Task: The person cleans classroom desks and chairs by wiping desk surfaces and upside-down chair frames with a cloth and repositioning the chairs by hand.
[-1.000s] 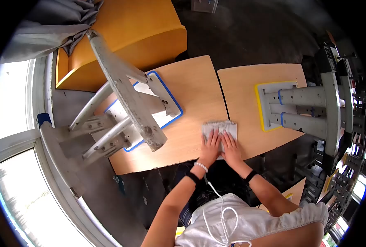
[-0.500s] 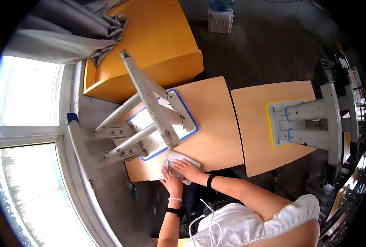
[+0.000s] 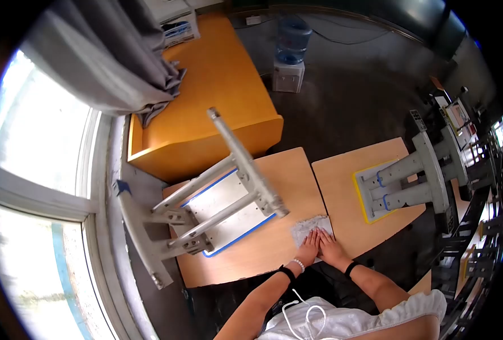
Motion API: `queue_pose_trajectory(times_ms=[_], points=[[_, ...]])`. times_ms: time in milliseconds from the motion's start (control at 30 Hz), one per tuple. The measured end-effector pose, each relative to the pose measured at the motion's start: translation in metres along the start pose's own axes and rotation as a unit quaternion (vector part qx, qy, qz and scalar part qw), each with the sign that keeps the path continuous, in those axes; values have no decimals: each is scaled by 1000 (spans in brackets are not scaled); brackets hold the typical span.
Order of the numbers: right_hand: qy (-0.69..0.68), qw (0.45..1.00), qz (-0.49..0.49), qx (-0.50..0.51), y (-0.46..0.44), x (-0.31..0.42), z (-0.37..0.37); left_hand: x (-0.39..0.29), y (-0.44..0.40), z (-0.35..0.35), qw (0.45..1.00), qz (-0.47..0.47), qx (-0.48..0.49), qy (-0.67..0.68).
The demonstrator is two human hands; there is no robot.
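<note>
A pale grey-white cloth (image 3: 303,228) lies spread on the wooden desk top (image 3: 245,265), near its front right corner. My left hand (image 3: 308,249) rests flat on the cloth with fingers stretched forward. Beside it, touching it, my right hand (image 3: 332,249) presses on the cloth too, its fingers also extended. Both palms face down, and part of the cloth is hidden beneath them. To the left of the hands, an upturned stool with a blue-edged seat (image 3: 220,212) stands on the same desk, legs in the air.
A second desk (image 3: 350,243) adjoins on the right, bearing an upturned stool with a yellow-edged seat (image 3: 370,207). Behind stands an orange wooden cabinet (image 3: 228,73). A water dispenser (image 3: 289,76) is farther back. Window (image 3: 42,170) and grey curtain (image 3: 104,62) are at left.
Both hands and the cloth have slid rightward along the desk's front edge, away from the blue-edged stool. The hands have come closer together. The camera view has tilted up.
</note>
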State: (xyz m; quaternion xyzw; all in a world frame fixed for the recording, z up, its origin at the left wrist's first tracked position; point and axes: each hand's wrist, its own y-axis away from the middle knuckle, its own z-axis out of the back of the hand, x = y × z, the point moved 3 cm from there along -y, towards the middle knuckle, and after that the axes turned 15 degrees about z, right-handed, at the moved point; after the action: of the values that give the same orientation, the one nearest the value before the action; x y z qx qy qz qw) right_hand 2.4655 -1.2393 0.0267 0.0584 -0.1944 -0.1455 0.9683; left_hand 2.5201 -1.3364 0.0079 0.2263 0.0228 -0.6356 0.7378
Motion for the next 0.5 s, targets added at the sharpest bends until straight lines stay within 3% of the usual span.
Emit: queue_pose_trajectory(times_ms=[167,333,433,500], points=[[32,998,37,41,-53,68,-25,75,49,-21,996,39,-76,34],[-13,979,198,47,-127,160,-60,169,155,14,968,171,-106,151],[-24,958,276,69,-168,231,-76,222,218,11,926,326,-71,175],[-44,946,315,64,-189,272,-102,243,255,18,883,427,-110,159]])
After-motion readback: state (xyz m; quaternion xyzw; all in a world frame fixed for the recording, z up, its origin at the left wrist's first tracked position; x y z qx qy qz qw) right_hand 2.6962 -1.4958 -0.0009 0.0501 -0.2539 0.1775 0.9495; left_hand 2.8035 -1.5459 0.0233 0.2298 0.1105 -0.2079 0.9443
